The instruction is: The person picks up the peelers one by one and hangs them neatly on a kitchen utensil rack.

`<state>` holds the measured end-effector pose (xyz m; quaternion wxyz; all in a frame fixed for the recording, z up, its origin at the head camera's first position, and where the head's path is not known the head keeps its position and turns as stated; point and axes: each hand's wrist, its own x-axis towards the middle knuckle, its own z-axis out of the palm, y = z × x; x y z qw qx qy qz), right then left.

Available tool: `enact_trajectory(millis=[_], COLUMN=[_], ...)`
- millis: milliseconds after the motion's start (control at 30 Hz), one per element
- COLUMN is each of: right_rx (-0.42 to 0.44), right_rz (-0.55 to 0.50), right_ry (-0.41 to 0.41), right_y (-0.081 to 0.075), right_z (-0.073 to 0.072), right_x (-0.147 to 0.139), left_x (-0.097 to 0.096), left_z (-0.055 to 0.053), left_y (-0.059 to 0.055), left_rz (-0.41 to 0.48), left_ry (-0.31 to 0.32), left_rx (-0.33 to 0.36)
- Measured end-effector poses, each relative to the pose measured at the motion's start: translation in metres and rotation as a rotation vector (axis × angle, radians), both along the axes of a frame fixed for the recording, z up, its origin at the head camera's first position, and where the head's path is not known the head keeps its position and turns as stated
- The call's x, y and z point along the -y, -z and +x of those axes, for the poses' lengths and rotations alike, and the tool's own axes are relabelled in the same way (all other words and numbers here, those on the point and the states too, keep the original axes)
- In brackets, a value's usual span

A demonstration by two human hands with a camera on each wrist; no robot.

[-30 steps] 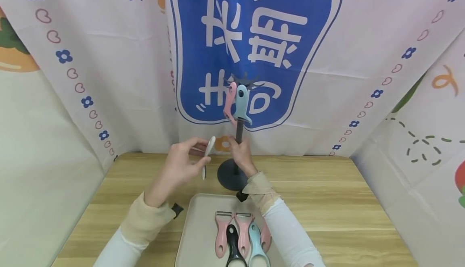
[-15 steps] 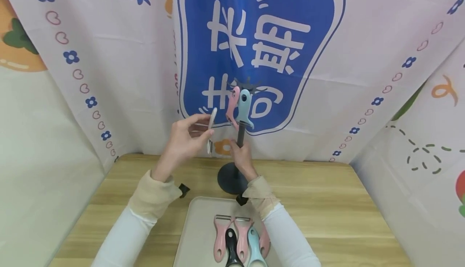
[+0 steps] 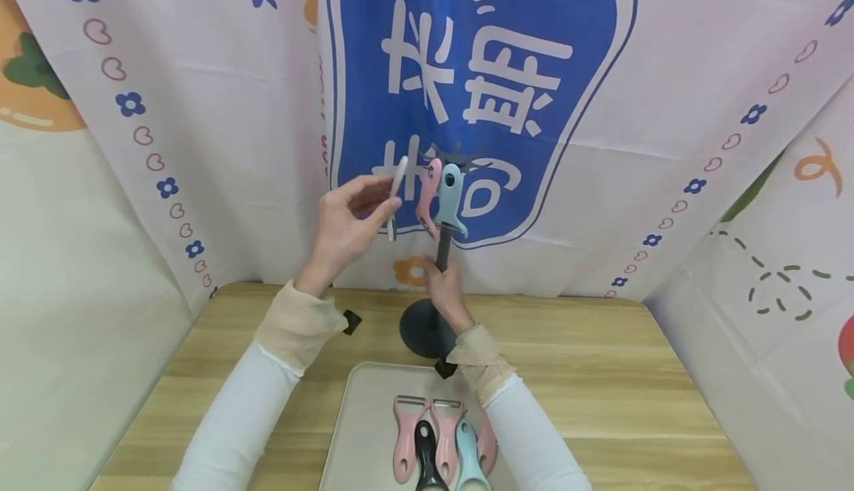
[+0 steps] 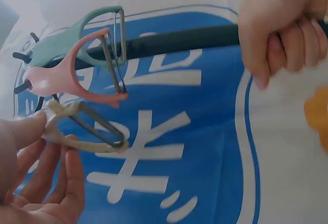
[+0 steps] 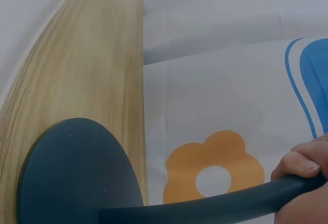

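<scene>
In the head view my left hand (image 3: 347, 220) pinches a white peeler (image 3: 399, 179) by its handle, held up left of the dark stand's hooks. The left wrist view shows this peeler's (image 4: 97, 143) forked head and metal blade between thumb and fingers. My right hand (image 3: 445, 287) grips the post (image 5: 256, 198) of the dark stand, whose round base (image 3: 423, 328) rests on the table. From the hooks (image 3: 460, 157) at its top hang a pink peeler (image 3: 429, 190) and a light blue peeler (image 3: 451, 194). The white peeler is close beside the pink one.
A beige tray (image 3: 363, 402) at the front holds pink peelers (image 3: 405, 439), a black peeler (image 3: 425, 450) and a light blue peeler (image 3: 469, 454). My right forearm covers part of it. A printed curtain (image 3: 267, 142) hangs behind the wooden table (image 3: 587, 372).
My left hand has lifted the white peeler from low beside the base up to the level of the hanging peelers, moving slightly right. The right hand keeps its grip on the post.
</scene>
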<state>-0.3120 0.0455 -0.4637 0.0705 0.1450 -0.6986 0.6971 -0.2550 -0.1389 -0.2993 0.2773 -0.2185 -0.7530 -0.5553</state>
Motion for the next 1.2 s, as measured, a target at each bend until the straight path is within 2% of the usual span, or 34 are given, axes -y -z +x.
enact_trajectory(millis=[167,433,900,1100,1200], right_rx=[-0.026,-0.013,-0.013,-0.024,-0.036], right_rz=[0.010,0.017,-0.005,0.005,0.002], right_ry=[0.018,0.002,0.005,0.005,0.004], right_y=[-0.005,-0.007,-0.002,0.000,0.000], right_z=[-0.005,-0.003,-0.002,-0.002,-0.002], right_x=[0.000,0.000,0.002,0.001,0.001], left_x=[-0.010,-0.019,-0.023,-0.027,-0.029], left_z=[-0.009,-0.017,-0.022,-0.023,-0.024], left_y=[-0.005,-0.007,-0.004,-0.003,-0.003], left_rz=[0.073,0.121,0.089,0.079,0.075], left_ry=[0.024,0.009,-0.032,-0.010,-0.010], left_rx=[-0.029,-0.054,-0.052,-0.039,-0.058])
